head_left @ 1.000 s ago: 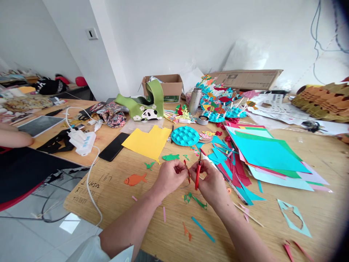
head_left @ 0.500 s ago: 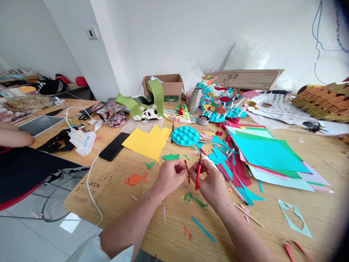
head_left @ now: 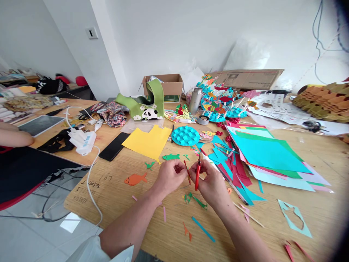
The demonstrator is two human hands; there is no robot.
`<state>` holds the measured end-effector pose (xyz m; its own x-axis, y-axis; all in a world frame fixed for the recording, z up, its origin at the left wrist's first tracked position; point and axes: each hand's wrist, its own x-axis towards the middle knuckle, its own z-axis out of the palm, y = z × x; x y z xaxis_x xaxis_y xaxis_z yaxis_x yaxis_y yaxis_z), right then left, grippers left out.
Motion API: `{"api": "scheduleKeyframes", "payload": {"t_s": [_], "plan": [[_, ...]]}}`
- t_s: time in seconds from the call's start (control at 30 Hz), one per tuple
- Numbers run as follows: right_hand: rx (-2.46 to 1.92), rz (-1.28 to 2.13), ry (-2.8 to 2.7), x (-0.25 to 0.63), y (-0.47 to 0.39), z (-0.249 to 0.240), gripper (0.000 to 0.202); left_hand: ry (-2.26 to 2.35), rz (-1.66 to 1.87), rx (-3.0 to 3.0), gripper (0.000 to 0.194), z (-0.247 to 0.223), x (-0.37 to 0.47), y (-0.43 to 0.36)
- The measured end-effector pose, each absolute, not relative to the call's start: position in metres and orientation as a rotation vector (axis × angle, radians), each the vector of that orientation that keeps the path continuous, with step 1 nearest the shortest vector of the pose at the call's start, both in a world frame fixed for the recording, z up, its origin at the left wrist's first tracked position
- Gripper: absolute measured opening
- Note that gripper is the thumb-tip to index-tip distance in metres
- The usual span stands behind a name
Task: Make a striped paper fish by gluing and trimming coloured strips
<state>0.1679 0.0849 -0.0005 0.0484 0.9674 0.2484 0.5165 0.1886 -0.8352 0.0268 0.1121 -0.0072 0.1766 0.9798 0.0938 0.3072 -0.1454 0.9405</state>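
My left hand [head_left: 172, 174] pinches a small red paper piece [head_left: 187, 172], seen nearly edge-on, so its full shape cannot be made out. Red-handled scissors [head_left: 197, 177] are in my right hand [head_left: 211, 182], blades pointing up and away. Both hands meet close together above the wooden table. Just beyond my left hand lies a green paper fish [head_left: 171, 157], and an orange paper fish [head_left: 135, 179] rests to its left. Green paper scraps [head_left: 199, 202] lie below my hands. A blue woven paper disc [head_left: 185, 136] sits farther back.
Colored paper sheets [head_left: 272, 149] are stacked at right, beside blue and red offcuts [head_left: 237, 171]. Yellow paper [head_left: 148, 140] and a black phone [head_left: 114, 146] lie at left, near a white power strip [head_left: 85, 143]. Another person's arm [head_left: 15, 135] rests at the far left.
Almost nothing differs. The scissors and my right hand have shifted very slightly; the red paper stays pinched in my left hand.
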Motion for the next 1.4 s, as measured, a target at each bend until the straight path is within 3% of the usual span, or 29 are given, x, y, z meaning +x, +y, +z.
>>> {"api": "scheduleKeyframes", "payload": {"t_s": [1.4], "plan": [[-1.444,0.63,-1.629,0.1688,0.0847,-0.0025,0.007,1.283,0.979,1.589,0.006,-0.0069,0.0259,0.1125]]}}
